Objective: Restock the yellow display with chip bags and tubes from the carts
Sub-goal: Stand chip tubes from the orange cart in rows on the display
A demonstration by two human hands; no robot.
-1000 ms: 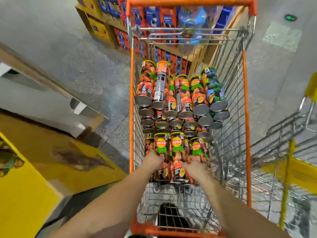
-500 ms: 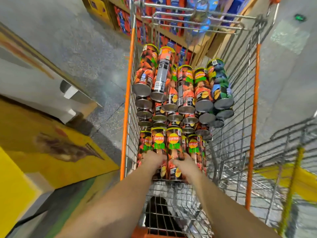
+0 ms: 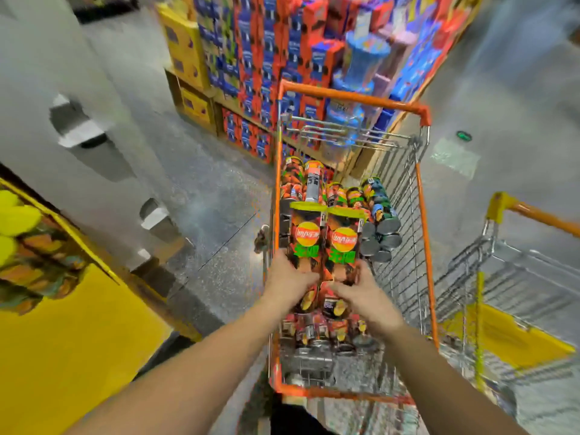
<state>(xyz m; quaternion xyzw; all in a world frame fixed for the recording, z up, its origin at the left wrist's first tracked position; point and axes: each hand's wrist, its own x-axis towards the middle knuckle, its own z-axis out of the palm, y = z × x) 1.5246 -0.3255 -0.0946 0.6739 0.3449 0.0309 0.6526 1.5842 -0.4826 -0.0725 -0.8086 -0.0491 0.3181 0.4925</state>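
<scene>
— Holding anything, those hands?

— Both are. The left hand [image 3: 290, 282] grips the left one of two chip tubes [image 3: 326, 246] lifted side by side above the orange cart [image 3: 351, 97], fingers curled round its lower body. The right hand [image 3: 365, 296] wraps the right tube the same way, thumb across the front.

— Where do the tubes sit against the fingers?

— Upright, tilted slightly away, with yellow-green lids on top and the round red-and-yellow logos facing the camera. The fingers clamp below the logos, so the upper halves stand free above both hands.

— And inside the cart?

— More tubes lying flat: a stacked row [image 3: 317, 186] at the far end, silver bases toward the camera, with darker blue-green ones [image 3: 381, 215] at the right side. A few more lie near the bottom [image 3: 317, 332], under the hands.

— Anything beside it?

— A second cart [image 3: 514, 211] with a yellow handle stands to the right; its contents are too blurred to tell. The yellow display [image 3: 78, 340] is at the left, apart from the cart, and stacked boxes [image 3: 266, 58] rise beyond.
</scene>
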